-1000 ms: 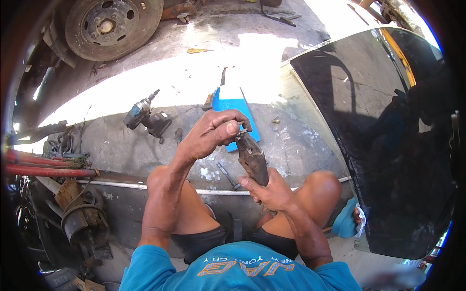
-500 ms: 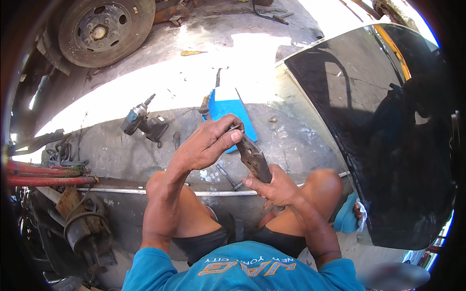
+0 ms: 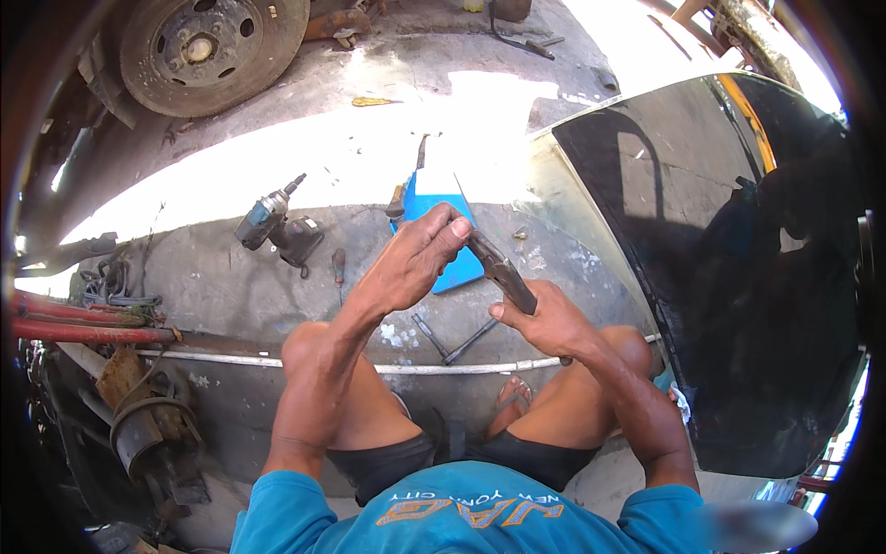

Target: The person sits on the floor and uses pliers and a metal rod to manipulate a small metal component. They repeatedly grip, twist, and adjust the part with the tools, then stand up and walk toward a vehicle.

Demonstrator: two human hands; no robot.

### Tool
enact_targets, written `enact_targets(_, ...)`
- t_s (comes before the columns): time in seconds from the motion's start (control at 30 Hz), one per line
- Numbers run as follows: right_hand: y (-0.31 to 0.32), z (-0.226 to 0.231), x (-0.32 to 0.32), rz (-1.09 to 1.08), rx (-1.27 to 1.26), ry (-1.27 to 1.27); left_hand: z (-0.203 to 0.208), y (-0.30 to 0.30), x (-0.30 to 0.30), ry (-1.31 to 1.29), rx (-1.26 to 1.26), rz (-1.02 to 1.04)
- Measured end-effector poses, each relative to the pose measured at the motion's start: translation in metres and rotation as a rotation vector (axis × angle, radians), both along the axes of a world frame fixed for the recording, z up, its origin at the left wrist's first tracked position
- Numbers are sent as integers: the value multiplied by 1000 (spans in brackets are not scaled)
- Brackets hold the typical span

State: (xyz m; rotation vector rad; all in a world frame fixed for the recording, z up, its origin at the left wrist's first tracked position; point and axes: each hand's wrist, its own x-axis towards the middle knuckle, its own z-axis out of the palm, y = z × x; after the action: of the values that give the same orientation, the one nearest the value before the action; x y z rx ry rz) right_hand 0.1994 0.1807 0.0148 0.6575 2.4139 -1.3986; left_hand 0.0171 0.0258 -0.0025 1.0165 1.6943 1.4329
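Between my two hands is a worn, dark brown-grey metal part, long and narrow, tilted down to the right. My left hand is closed at its upper end, thumb on top; the fingers beneath are mostly hidden. My right hand wraps round the lower end. Just behind my left hand, a flat blue panel lies on the concrete. Below the held part rests a V-shaped metal wrench. A small screwdriver and a cordless impact driver lie to the left.
A large dark glass panel leans at the right. A truck wheel stands at the far left. Red bars and a rusty drum-shaped part are on my left. A yellow-handled tool lies farther off. A pale strip crosses the ground before me.
The metal part has shifted slightly up and right with both hands and turned onto a narrower side. My right hand has moved away from my lap, showing more of the wrench.
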Motion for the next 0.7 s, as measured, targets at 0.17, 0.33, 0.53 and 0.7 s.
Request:
enact_targets(0.17,0,2,0,12,-161,-45,-11,-2,-1,-93,78,42)
enact_targets(0.33,-7,8,6,4,-280,17,-11,0,1,-28,122,62)
enact_targets(0.53,-5,1,13,33,-208,64,-11,2,3,-9,110,50)
enact_targets(0.7,-7,12,7,42,-36,-71,-10,0,1,-3,34,18)
